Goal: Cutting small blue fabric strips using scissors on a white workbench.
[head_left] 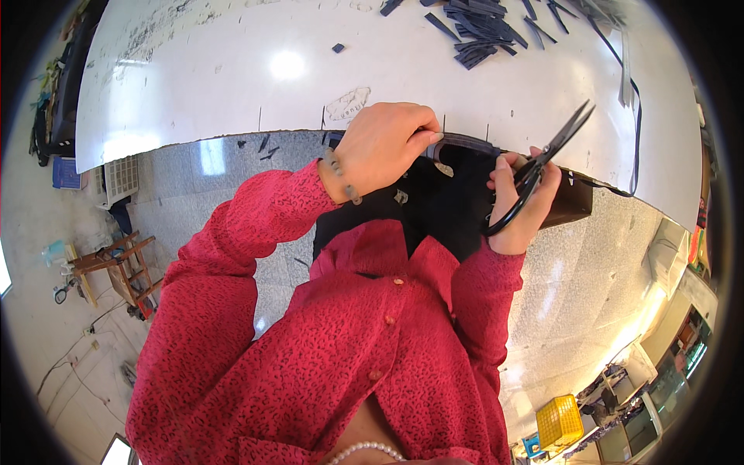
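My left hand (384,147) grips the top edge of a black bag-like piece (442,203) held against the edge of the white table (232,85); a bead bracelet sits on that wrist. My right hand (523,205) holds black scissors (542,167) with the blades open and pointing up to the right, just right of the black piece. A dark brown panel (572,203) of the piece shows behind the right hand. Both forearms wear red patterned sleeves.
A pile of dark cut strips (480,31) lies at the table's far side, with a long black strap (632,101) along the right edge. On the floor stand a wooden stool (116,267) at left and a yellow crate (559,422) at lower right.
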Demonstrator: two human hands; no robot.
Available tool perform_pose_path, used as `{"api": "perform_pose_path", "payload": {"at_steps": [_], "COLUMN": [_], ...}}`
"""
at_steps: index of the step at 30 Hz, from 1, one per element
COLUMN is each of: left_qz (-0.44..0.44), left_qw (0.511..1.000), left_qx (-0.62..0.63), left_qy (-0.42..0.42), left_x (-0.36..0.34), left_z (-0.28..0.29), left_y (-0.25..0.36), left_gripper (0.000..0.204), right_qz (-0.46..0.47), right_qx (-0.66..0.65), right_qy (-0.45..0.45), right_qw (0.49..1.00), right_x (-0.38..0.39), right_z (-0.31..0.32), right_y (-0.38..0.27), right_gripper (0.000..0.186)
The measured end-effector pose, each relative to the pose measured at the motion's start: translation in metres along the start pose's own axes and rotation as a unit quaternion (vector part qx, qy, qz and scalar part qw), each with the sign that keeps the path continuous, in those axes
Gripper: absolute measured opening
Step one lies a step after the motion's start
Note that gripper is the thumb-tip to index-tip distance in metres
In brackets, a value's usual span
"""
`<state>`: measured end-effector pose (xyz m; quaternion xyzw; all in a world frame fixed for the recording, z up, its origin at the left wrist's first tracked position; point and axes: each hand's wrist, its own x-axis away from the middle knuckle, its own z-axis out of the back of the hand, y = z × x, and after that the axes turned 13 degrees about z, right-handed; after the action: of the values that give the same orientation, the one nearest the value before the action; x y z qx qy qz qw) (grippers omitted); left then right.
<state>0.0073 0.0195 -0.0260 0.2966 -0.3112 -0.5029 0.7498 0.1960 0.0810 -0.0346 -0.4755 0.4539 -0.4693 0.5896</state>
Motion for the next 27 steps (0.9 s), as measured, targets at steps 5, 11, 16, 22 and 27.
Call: {"api": "perform_pose_path", "payload": {"at_steps": [5,11,16,22,27], "left_qz": [0.020,0.034,0.047,0.065,0.086], "left_qw": [1.000,0.999,0.998,0.996,0.994], "left_qx": [-0.010,0.003,-0.009,-0.012,0.015], "left_qy": [-0.020,-0.037,-0.042,-0.059,-0.068], "left_x": [-0.007,-0.010,-0.011,-0.013,-0.012], "left_z": [-0.001,-0.001,-0.002,-0.002,0.001], "left_y": [0.000,-0.003,-0.001,-0.001,0.000], "left_gripper": [0.016,0.018,0.019,0.018,0.016], "right_qz": [0.010,-0.122,-0.125,-0.164,-0.165], "right_qx": [0.006,-0.064,-0.048,-0.019,-0.023], "right_qy": [0.007,-0.145,-0.160,-0.193,-0.198], "right_qw": [1.000,0.980,0.978,0.967,0.966], "right_x": [0.012,0.046,0.055,0.055,0.055], "right_z": [0.014,0.013,0.007,0.005,0.003], "right_y": [0.006,0.008,0.007,0.011,0.009], "right_gripper": [0.043,0.040,0.034,0.032,0.034]}}
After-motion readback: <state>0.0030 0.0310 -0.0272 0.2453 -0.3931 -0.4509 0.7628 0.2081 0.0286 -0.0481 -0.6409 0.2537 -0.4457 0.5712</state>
